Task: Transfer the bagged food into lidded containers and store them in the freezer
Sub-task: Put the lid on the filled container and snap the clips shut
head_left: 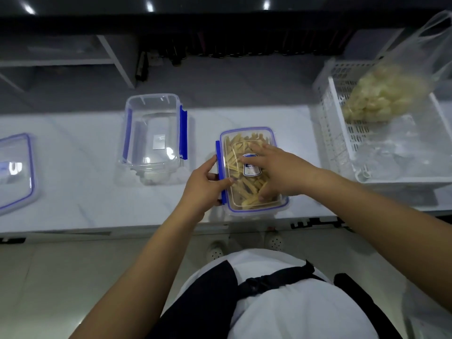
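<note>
A clear container (241, 196) with a blue-trimmed lid sits near the counter's front edge, filled with yellow fries. My right hand (276, 171) lies flat on the lid, fingers spread, pressing down. My left hand (208, 183) grips the blue latch (220, 167) on the container's left side, thumb on the lid edge. An empty clear container (152, 135) with blue latches stands farther left. A clear plastic bag (389, 94) of pale food pieces lies in the white basket (335, 123) at the right.
A separate blue-rimmed lid (14, 170) lies at the counter's left edge. Crumpled empty plastic bags (396, 152) fill the basket's near part. Shelving and dark bottles (220, 51) stand behind the counter. My shoes show on the floor below the counter edge.
</note>
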`<control>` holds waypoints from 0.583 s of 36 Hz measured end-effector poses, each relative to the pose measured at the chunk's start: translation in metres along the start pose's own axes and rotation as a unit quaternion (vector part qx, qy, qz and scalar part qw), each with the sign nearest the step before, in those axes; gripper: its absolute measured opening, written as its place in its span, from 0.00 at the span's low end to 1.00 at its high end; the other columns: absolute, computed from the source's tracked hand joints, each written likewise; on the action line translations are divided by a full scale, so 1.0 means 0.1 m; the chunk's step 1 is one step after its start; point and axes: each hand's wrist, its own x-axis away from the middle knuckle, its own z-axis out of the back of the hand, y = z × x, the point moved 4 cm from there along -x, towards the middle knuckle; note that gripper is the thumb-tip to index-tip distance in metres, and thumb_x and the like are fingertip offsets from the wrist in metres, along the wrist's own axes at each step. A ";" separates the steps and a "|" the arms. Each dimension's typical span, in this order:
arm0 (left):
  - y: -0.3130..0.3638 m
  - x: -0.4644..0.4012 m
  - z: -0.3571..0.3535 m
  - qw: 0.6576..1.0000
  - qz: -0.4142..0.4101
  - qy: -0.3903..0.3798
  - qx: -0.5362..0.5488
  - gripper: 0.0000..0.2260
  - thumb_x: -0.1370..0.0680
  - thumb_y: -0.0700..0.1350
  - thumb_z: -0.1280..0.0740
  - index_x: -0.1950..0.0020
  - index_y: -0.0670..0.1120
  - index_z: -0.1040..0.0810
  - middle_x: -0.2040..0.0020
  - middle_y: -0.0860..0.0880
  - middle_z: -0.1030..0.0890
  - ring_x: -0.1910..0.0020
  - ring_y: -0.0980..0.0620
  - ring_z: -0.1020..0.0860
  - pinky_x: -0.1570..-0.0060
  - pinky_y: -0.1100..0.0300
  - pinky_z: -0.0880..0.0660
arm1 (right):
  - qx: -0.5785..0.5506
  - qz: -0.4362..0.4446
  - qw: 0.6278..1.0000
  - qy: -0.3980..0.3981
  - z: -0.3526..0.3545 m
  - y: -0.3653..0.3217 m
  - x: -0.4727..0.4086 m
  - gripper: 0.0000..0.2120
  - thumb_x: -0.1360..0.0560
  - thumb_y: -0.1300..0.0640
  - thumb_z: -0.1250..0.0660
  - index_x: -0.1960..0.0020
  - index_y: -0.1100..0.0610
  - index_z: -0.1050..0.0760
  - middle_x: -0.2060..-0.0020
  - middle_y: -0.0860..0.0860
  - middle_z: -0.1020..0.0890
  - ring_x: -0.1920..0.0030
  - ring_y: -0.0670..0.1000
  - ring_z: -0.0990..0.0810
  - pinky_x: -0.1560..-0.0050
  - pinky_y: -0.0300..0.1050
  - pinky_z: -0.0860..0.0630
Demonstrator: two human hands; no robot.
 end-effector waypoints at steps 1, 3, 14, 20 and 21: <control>0.00 0.00 0.00 1.000 0.001 0.003 0.003 0.31 0.23 0.42 0.27 0.23 0.59 0.34 0.51 0.50 0.17 0.54 0.52 0.16 0.70 0.62 0.21 | -0.005 0.002 1.000 0.002 -0.01 0.01 0.00 0.52 0.35 0.47 0.19 0.20 0.42 0.44 0.19 0.45 0.48 0.19 0.51 0.52 0.25 0.50 0.41; -0.01 0.00 0.00 1.000 0.004 0.011 0.003 0.31 0.23 0.43 0.27 0.23 0.59 0.34 0.49 0.50 0.17 0.53 0.51 0.16 0.69 0.61 0.20 | -0.013 0.008 1.000 0.005 -0.01 0.03 -0.01 0.52 0.35 0.46 0.19 0.20 0.42 0.44 0.19 0.45 0.48 0.19 0.51 0.52 0.24 0.51 0.42; 0.27 0.02 -0.27 0.900 -0.134 0.018 -0.413 0.46 0.27 0.60 0.25 0.19 0.62 0.52 0.17 0.52 0.58 0.19 0.44 0.58 0.23 0.40 0.49 | -0.206 0.010 0.968 0.145 -0.02 0.30 0.20 0.37 0.29 0.51 0.23 0.23 0.45 0.33 0.21 0.48 0.38 0.21 0.51 0.43 0.23 0.50 0.42; 0.36 -0.01 -0.67 0.805 -0.170 -0.043 -0.567 0.44 0.29 0.72 0.34 0.20 0.64 0.51 0.17 0.50 0.60 0.20 0.41 0.64 0.24 0.35 0.59 | -0.533 -0.187 0.811 0.155 -0.18 0.77 0.32 0.40 0.30 0.49 0.21 0.23 0.43 0.36 0.23 0.51 0.35 0.27 0.56 0.32 0.34 0.54 0.28; 0.36 -0.02 -0.72 0.801 -0.164 -0.048 -0.574 0.44 0.29 0.73 0.34 0.20 0.65 0.52 0.17 0.50 0.60 0.20 0.41 0.65 0.24 0.33 0.59 | -0.550 -0.204 0.799 0.133 -0.20 0.81 0.31 0.41 0.30 0.49 0.21 0.22 0.43 0.37 0.23 0.53 0.35 0.28 0.57 0.30 0.35 0.56 0.27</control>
